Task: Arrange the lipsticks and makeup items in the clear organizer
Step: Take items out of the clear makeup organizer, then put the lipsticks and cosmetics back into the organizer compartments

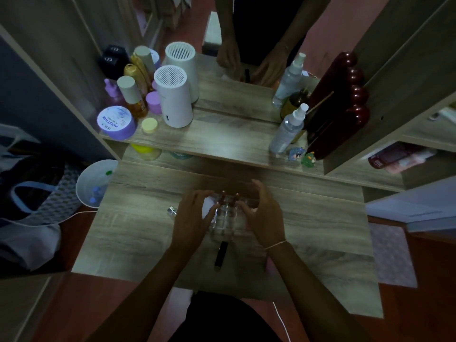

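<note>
Organizer (223, 219), clear acrylic, sits mid-desk between both hands, hard to read in the dim light. Two red-capped lipsticks (229, 196) stand upright in its far slots, probably parked at the back so the near slots stay reachable. Left hand (191, 218) wraps the organizer's left wall, fingers curled over something pale and rounded; cannot tell what. Right hand (262, 213) cups the right wall, thumb up, fingers bent against the side. Looks like a two-sided brace to steady or square the box rather than a lift, though contact under the palms is hidden. Black tube (220, 253), mascara or lipstick, lies flat just near of the organizer, not yet loaded. Small silvery item (172, 211) sits just left of the left hand, also outside.

Desk (148, 238): wood-grain laminate, otherwise bare, raised shelf (222, 141) behind it backed by a mirror reflecting both hands. On the shelf: white ribbed cylinder (174, 99), lilac jar (116, 122), amber bottles left; spray bottle (288, 129) and dark red bobbled object (343, 107) right. White bin (93, 183) off the desk's left edge. Room dim, reddish floor.
</note>
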Demonstrator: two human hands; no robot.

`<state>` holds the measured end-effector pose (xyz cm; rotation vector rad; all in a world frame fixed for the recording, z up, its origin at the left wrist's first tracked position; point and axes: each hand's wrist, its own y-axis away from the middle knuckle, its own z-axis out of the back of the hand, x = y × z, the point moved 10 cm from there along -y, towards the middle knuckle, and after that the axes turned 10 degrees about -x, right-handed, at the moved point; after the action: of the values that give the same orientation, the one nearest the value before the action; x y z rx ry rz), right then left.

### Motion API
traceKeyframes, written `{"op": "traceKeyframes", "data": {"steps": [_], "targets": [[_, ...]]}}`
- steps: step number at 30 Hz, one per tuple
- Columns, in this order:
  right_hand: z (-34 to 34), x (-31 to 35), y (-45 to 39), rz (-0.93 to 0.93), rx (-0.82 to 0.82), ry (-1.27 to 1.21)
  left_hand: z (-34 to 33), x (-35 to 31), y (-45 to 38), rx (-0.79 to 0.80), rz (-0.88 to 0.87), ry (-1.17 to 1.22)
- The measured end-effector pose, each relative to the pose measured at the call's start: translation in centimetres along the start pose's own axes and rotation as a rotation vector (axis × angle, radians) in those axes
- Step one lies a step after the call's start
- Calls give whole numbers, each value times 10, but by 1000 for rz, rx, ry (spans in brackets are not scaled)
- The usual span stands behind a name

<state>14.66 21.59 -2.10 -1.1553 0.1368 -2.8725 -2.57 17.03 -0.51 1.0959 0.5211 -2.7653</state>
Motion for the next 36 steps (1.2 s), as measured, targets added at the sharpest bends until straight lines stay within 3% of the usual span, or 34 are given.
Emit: {"op": "traceKeyframes", "data": {"steps": [5,12,19,26,36], "targets": [[57,-14,7,-39,-219,-2,-5,-22,29,23,-98,31],[98,-87,39,-249,-354,3,-52,-22,87,298,-117,-154],[55,-136,82,-429,-153,48,-75,10,116,463,-35,-336],[8,-138,99,-476,59,81,-88,16,113,461,41,-320],[10,-137,95,-418,29,96,-101,2,109,522,48,-193]]}}
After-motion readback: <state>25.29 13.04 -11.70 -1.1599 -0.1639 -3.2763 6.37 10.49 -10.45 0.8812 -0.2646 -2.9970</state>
